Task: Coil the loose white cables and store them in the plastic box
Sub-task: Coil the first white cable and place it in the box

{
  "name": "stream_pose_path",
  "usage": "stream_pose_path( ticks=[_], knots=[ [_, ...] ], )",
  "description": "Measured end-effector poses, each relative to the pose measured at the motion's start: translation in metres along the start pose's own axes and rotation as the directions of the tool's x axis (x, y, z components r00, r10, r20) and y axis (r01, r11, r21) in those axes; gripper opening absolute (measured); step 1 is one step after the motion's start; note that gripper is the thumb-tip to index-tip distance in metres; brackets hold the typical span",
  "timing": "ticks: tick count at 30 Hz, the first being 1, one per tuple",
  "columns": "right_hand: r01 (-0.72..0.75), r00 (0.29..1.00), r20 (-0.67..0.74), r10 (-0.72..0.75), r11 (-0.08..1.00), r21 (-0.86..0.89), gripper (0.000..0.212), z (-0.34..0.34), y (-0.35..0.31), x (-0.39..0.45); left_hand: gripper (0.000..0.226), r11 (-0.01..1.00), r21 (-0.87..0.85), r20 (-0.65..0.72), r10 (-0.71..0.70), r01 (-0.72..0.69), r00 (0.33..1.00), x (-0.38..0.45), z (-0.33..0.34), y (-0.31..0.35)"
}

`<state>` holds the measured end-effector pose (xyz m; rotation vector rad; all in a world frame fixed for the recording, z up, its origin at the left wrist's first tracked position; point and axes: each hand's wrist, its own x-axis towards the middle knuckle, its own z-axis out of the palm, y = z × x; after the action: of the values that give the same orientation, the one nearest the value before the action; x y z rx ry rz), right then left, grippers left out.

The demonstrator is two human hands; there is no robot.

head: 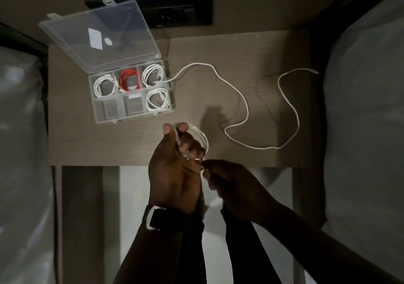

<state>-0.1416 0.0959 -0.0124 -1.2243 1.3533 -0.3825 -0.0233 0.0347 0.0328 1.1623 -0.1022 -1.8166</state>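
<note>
Meanwhile, your left hand (pixel 175 165) grips a coil (pixel 202 138). Your right hand (pixel 231 183) pinches its end beside the box (pixel 133 91).

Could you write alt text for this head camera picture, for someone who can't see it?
A person's left hand holds a coiled white cable over a small table while the right hand pinches its end. A loose white cable snakes across the table beside an open plastic box holding three white coils and one orange.

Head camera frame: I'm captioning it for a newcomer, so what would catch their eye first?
The open plastic box at the table's back left, one orange coil glowing among white ones. Then the loose white cable snaking across the table, and the left hand gripping a white coil at the front edge.
</note>
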Motion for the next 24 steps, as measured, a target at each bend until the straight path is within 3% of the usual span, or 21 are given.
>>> stream_pose_path(
  ticks=[2,4,7,10,13,16,18,19,21,24],
  knots=[
    [0.075,0.997,0.023,-0.072,0.978,-0.195,0.035,0.003,-0.01,-0.009,0.034,0.971,0.234,-0.083,0.066,-0.045,0.994,0.0,-0.003,-0.002],
    [0.156,0.988,0.037,-0.153,0.925,-0.346,0.033,-0.003,-0.021,-0.01,0.033,0.842,0.529,-0.06,0.154,-0.1,0.986,-0.006,-0.006,-0.006],
    [0.255,0.964,0.041,-0.261,0.877,-0.407,0.025,-0.016,-0.035,-0.008,0.034,0.632,0.756,0.033,0.224,-0.171,0.974,-0.013,-0.016,-0.009],
    [0.266,0.954,-0.06,-0.295,0.918,-0.296,0.016,-0.028,-0.042,-0.005,0.039,0.421,0.883,0.11,0.247,-0.209,0.963,-0.013,-0.023,-0.006],
    [0.216,0.96,-0.177,-0.216,0.976,-0.019,0.014,-0.026,-0.04,0.001,0.04,0.378,0.912,0.077,0.225,-0.16,0.971,-0.013,-0.023,-0.001],
    [0.112,0.97,-0.237,-0.044,0.952,0.284,0.032,-0.012,-0.032,0.004,0.043,0.294,0.948,0.058,0.204,-0.118,0.977,-0.014,-0.024,0.005],
    [0.009,0.986,-0.151,0.072,0.877,0.48,0.054,-0.003,-0.028,0.006,0.045,0.285,0.955,0.042,0.158,-0.086,0.987,-0.016,-0.025,0.007],
    [-0.042,0.994,-0.056,0.098,0.783,0.62,0.063,0.002,-0.028,0.006,0.045,0.306,0.949,0.038,0.119,-0.073,0.992,-0.018,-0.027,0.008],
    [-0.1,0.995,0.095,0.04,0.603,0.791,0.067,0.01,-0.028,0.006,0.043,0.38,0.924,0.024,0.053,-0.042,0.998,-0.021,-0.034,0.009],
    [-0.051,0.998,0.066,0.004,0.682,0.73,0.054,0.027,-0.032,0.01,0.052,0.502,0.865,-0.04,0.01,0.03,0.999,-0.025,-0.051,0.014]
  ],
)
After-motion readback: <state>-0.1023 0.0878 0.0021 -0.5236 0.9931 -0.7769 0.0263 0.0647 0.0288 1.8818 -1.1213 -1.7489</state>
